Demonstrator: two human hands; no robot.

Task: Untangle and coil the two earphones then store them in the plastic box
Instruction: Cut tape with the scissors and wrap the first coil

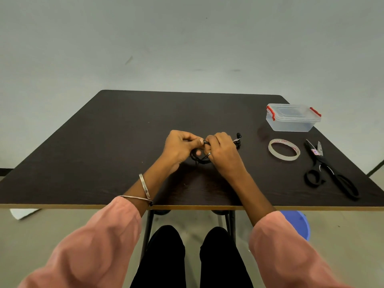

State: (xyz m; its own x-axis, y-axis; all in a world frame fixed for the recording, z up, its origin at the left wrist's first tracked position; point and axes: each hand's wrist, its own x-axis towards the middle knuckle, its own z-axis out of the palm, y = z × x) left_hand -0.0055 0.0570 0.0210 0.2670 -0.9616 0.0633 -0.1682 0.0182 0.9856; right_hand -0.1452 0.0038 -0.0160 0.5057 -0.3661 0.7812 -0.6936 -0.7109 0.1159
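A black earphone cable (197, 157) lies bunched in loops on the dark table (104, 152), between my two hands. My left hand (179, 147) pinches the cable near its top with curled fingers. Right beside it, my right hand (221, 151) grips the same bundle, and black earbuds (238, 139) stick out past its far side. Whether one or two earphones are in the bundle is hidden by my fingers. The clear plastic box (293, 118) with red clips stands lidded at the back right, well away from my hands.
A roll of clear tape (284, 150) lies right of my hands. Black scissors (330, 169) lie near the right edge, with a black loop (312, 177) beside them. A blue stool (299, 224) stands under the table's right side.
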